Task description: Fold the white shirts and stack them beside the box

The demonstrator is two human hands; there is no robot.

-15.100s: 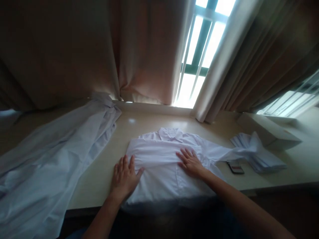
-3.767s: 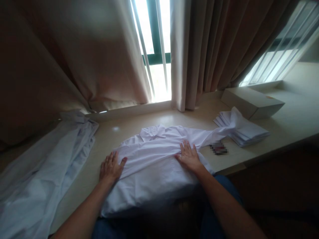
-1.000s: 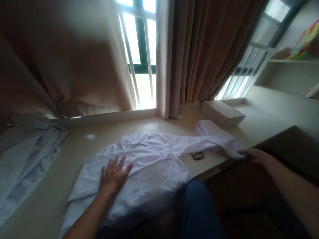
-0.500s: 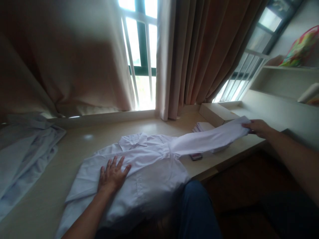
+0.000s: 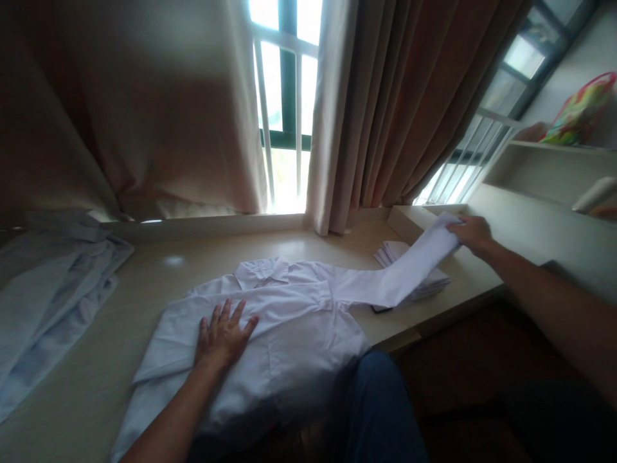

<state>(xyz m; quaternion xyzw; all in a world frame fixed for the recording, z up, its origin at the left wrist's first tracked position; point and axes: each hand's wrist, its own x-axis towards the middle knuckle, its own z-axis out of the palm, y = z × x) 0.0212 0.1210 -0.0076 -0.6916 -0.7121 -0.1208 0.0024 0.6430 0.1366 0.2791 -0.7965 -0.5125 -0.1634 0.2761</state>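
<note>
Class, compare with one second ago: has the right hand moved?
Yes. Judged against the box, the right hand has gone up and leftward in the view, nearer it, holding the white sleeve.

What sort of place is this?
Probably a lived-in room, perhaps a home or dorm; the view can't settle which. Curtains hang beside a barred window, a white shirt lies on a long pale tabletop, and a wall shelf holds a colourful item.
</note>
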